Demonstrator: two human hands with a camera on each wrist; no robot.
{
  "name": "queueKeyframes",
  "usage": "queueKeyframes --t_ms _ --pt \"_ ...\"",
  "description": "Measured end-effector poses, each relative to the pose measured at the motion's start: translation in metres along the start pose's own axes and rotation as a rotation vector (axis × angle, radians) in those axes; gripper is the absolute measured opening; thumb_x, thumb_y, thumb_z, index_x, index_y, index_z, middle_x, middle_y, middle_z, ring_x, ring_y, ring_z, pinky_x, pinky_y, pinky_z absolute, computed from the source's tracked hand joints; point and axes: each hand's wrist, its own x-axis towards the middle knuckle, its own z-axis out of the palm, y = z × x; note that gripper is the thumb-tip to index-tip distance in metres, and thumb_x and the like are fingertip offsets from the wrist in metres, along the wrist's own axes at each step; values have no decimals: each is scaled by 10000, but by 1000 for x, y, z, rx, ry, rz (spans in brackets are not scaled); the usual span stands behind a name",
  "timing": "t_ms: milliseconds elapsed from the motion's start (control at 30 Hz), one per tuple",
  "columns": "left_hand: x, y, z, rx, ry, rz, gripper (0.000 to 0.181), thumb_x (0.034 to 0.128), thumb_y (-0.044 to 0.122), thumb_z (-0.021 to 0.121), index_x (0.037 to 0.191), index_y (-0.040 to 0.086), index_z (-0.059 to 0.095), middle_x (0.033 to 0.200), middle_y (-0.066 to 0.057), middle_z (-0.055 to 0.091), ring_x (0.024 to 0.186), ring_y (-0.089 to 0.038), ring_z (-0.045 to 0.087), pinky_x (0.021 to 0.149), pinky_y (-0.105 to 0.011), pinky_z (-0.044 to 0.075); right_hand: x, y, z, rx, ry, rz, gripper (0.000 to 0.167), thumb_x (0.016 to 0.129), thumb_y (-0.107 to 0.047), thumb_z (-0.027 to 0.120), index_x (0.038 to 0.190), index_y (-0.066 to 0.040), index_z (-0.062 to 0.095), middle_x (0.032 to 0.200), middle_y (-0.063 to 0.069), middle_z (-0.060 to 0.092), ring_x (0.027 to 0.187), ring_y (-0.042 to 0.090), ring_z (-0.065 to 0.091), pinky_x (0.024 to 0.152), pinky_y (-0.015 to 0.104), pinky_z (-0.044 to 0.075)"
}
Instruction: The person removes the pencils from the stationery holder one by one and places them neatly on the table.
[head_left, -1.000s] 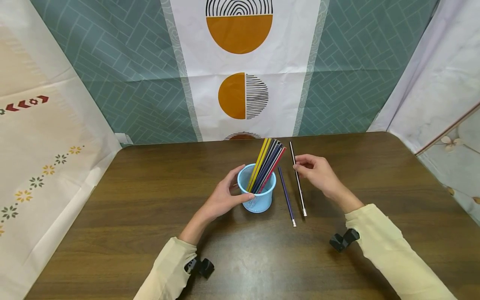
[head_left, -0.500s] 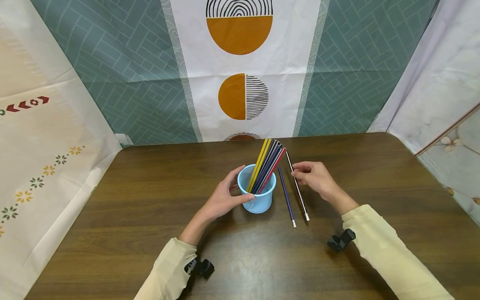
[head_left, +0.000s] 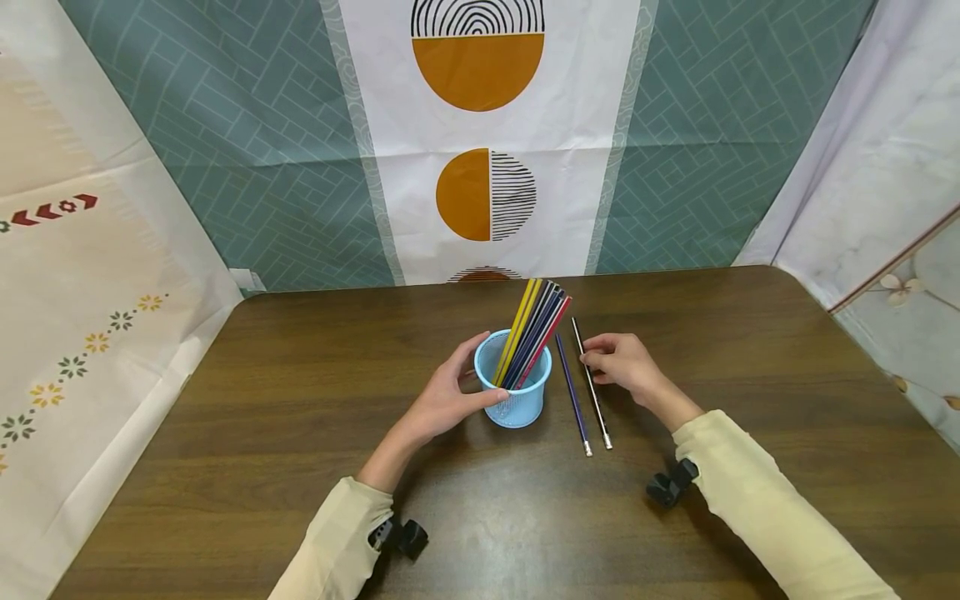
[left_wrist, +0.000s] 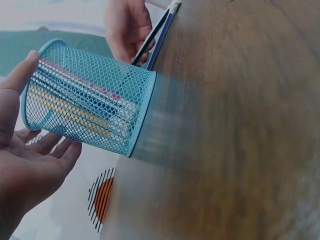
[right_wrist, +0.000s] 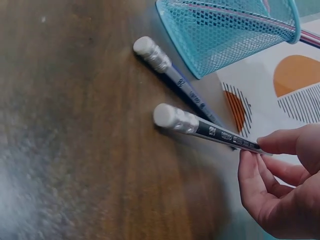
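A light-blue mesh pencil cup [head_left: 517, 410] stands upright on the table, and several yellow, dark and red pencils [head_left: 534, 333] lean to the right inside it. My left hand [head_left: 447, 398] holds the cup near its rim, thumb on the near side and fingers on the far side. Just right of the cup, a blue pencil [head_left: 572, 396] lies with its white eraser toward me. Beside it is a black pencil [right_wrist: 220, 133], which my right hand [head_left: 622, 364] pinches between thumb and fingertips. In the right wrist view its eraser end sits close above or on the wood; contact is unclear.
The brown wooden table [head_left: 300, 417] spreads out on both sides of the hands. A patterned cloth [head_left: 292, 167] hangs behind its far edge, with pale cloths at left and right. A black wrist device [head_left: 671, 483] sits on each sleeve.
My right hand has moved toward me and slightly left, bringing the black pencil nearer and almost parallel to the blue one. The left hand and the cup have stayed put.
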Motion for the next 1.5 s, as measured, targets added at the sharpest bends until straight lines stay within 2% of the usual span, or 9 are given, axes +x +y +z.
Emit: queueKeyframes --t_ms 200,367,633,1000,1267,1500 --pt "0 -1 -1 3 -2 -3 822 823 51 765 1498 40 295 1423 -156 451 1279 -295 451 1049 -474 366 4 4 3 -12 1 37 314 909 -6 605 1169 165 566 921 126 625 726 112 573 665 283 560" --pt "0 1 -2 7 -6 10 809 832 103 769 1493 42 307 1409 -147 466 1275 -295 454 1046 -499 362 3 4 5 -31 28 43 316 909 -24 622 1170 149 579 961 162 629 754 137 583 648 283 565" --pt "1 3 -3 9 -8 10 812 830 93 768 1496 57 306 1415 -138 464 1285 -281 441 1054 -493 352 0 5 9 -105 55 27 301 920 -57 619 1169 112 602 1028 198 615 868 223 585 656 292 567" --pt "1 2 -4 28 -9 -7 815 832 113 772 1497 56 302 1422 -134 454 1293 -276 437 1054 -465 363 0 6 11 -125 47 -1 288 918 -56 623 1147 118 603 1043 212 627 880 236 592 651 296 567" --pt "0 2 -3 27 -11 -5 819 833 123 772 1499 59 299 1424 -132 455 1298 -278 431 1056 -480 356 -5 6 11 -124 41 -40 246 901 -50 628 1082 116 619 984 197 638 807 200 611 631 304 569" --pt "-1 1 -2 31 -7 -7 825 828 132 778 1498 60 302 1427 -128 452 1296 -279 433 1054 -485 357 -1 9 11 -138 44 -9 262 915 -47 621 1124 110 615 1048 216 635 840 210 616 651 301 568"
